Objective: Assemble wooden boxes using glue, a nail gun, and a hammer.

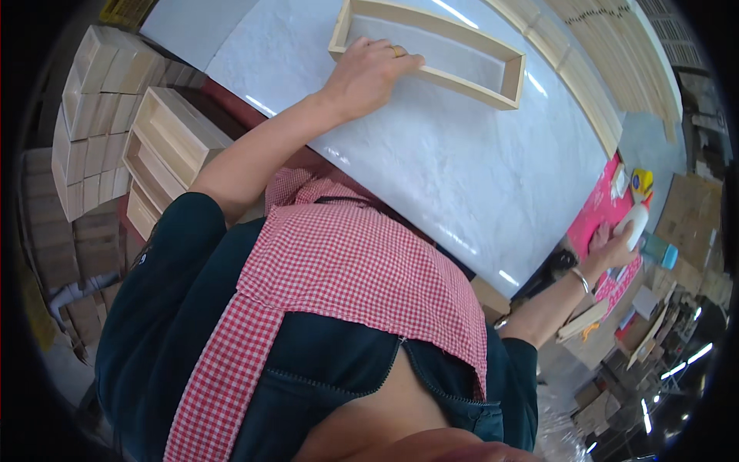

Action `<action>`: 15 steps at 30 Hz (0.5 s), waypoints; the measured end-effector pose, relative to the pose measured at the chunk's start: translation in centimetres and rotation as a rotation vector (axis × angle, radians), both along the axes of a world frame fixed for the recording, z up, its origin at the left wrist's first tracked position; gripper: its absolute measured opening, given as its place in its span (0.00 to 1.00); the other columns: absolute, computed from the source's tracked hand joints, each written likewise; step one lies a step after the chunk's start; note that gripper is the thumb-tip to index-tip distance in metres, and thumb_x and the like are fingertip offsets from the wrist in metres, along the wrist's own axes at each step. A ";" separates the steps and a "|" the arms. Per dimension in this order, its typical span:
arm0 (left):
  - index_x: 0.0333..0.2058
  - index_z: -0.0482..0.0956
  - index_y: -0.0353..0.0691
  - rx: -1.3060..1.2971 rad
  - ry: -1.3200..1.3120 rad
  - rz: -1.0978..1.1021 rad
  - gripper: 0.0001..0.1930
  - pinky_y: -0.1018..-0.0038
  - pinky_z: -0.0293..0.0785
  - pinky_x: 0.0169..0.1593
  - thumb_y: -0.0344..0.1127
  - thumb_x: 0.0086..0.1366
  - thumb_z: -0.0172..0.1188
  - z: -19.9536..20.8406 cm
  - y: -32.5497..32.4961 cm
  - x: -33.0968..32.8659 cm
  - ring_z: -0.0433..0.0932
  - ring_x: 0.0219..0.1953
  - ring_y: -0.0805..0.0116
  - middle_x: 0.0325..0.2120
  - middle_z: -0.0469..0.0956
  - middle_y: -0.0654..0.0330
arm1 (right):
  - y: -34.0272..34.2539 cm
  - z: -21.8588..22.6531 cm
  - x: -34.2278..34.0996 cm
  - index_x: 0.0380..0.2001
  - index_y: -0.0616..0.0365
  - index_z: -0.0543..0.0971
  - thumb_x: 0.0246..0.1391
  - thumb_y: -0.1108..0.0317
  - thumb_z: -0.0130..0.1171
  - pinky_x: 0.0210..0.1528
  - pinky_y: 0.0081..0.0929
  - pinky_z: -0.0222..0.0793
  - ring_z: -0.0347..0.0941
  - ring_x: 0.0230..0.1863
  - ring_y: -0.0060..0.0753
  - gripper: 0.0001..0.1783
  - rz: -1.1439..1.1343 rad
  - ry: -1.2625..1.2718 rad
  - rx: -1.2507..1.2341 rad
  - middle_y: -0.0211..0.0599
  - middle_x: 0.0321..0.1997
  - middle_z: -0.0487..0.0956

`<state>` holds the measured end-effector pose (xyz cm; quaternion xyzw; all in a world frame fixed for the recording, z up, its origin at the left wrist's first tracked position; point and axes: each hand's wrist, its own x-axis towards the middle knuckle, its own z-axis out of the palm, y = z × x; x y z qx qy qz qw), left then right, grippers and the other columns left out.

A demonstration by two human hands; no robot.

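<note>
A long, narrow rectangular frame of pale wood (469,89) lies on a shiny, marble-patterned white table (462,177). My left hand (366,77), with a ring on one finger, is closed over the frame's near wall towards its left end; some fingertips are hidden inside. Far off to the right, beyond the table's edge, my right hand (610,250) is wrapped round a white squeeze bottle (633,222) with a reddish tip. The bottle is tilted, and the hand partly covers it.
Long pale wooden strips (616,61) line the table's far right. Stacked wooden boxes (104,108) stand at left beside open box frames (165,146). Near my right hand are a pink cloth (596,200), a yellow item (642,182), a blue-capped jar (660,251) and cardboard boxes (689,212).
</note>
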<state>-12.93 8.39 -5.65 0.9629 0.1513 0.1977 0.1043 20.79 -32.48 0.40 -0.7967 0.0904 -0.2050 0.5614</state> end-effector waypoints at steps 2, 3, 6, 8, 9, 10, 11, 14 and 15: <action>0.49 0.80 0.47 -0.003 -0.005 -0.051 0.17 0.69 0.64 0.57 0.28 0.62 0.54 -0.1 -1.1 -0.1 0.77 0.48 0.66 0.42 0.82 0.68 | 1.9 2.1 -3.7 0.44 0.70 0.72 0.56 0.62 0.67 0.19 0.19 0.76 0.78 0.23 0.34 0.23 0.060 -0.253 0.194 0.49 0.33 0.79; 0.49 0.81 0.47 0.013 -0.003 -0.073 0.17 0.69 0.63 0.57 0.28 0.62 0.54 -0.1 -1.3 -0.5 0.77 0.48 0.67 0.42 0.82 0.68 | 2.7 2.7 -5.1 0.44 0.70 0.72 0.56 0.62 0.67 0.19 0.19 0.76 0.78 0.23 0.34 0.23 0.037 -0.250 0.181 0.49 0.33 0.79; 0.49 0.81 0.48 0.042 -0.001 -0.142 0.17 0.70 0.62 0.57 0.28 0.62 0.54 -0.1 -1.4 -1.5 0.77 0.48 0.69 0.42 0.82 0.69 | 3.8 2.8 -8.6 0.45 0.71 0.70 0.57 0.61 0.66 0.23 0.19 0.77 0.78 0.24 0.34 0.24 0.258 -0.346 0.380 0.48 0.32 0.78; 0.50 0.80 0.47 0.044 0.016 -0.154 0.17 0.66 0.62 0.59 0.28 0.63 0.55 -0.1 -0.7 -2.2 0.77 0.48 0.66 0.42 0.81 0.67 | 5.6 2.3 -10.8 0.46 0.71 0.70 0.58 0.61 0.66 0.24 0.19 0.77 0.78 0.24 0.35 0.25 0.285 -0.345 0.411 0.48 0.33 0.78; 0.51 0.79 0.47 0.049 0.027 -0.150 0.17 0.64 0.62 0.61 0.28 0.63 0.55 -0.1 -0.3 -2.7 0.77 0.48 0.65 0.41 0.81 0.66 | 7.3 2.3 -12.3 0.46 0.71 0.69 0.58 0.60 0.66 0.25 0.19 0.77 0.78 0.25 0.35 0.26 0.337 -0.342 0.453 0.49 0.34 0.77; 0.51 0.79 0.47 0.045 0.033 -0.156 0.17 0.62 0.62 0.62 0.28 0.64 0.55 -0.1 0.0 -3.0 0.77 0.47 0.63 0.41 0.81 0.65 | 8.4 2.6 -14.0 0.47 0.71 0.69 0.58 0.59 0.65 0.26 0.19 0.76 0.78 0.25 0.36 0.26 0.381 -0.342 0.484 0.49 0.36 0.77; 0.51 0.79 0.47 0.044 0.031 -0.172 0.17 0.62 0.62 0.62 0.28 0.64 0.55 0.0 0.3 -3.1 0.77 0.47 0.63 0.41 0.81 0.65 | 8.6 2.5 -15.1 0.47 0.71 0.69 0.58 0.59 0.65 0.26 0.19 0.76 0.78 0.25 0.36 0.26 0.365 -0.348 0.479 0.49 0.36 0.77; 0.52 0.78 0.47 0.124 0.029 -0.159 0.17 0.59 0.61 0.63 0.31 0.64 0.57 0.6 1.2 -3.3 0.77 0.49 0.63 0.44 0.80 0.65 | 9.4 2.2 -17.6 0.49 0.69 0.68 0.58 0.59 0.65 0.26 0.21 0.76 0.78 0.26 0.38 0.27 0.469 -0.302 0.448 0.50 0.39 0.76; 0.52 0.78 0.47 0.151 0.028 -0.149 0.17 0.58 0.61 0.63 0.32 0.64 0.58 0.7 1.5 -3.2 0.76 0.49 0.63 0.44 0.80 0.65 | 9.8 2.1 -18.2 0.49 0.68 0.68 0.58 0.59 0.65 0.26 0.22 0.76 0.78 0.26 0.38 0.27 0.508 -0.287 0.438 0.50 0.40 0.75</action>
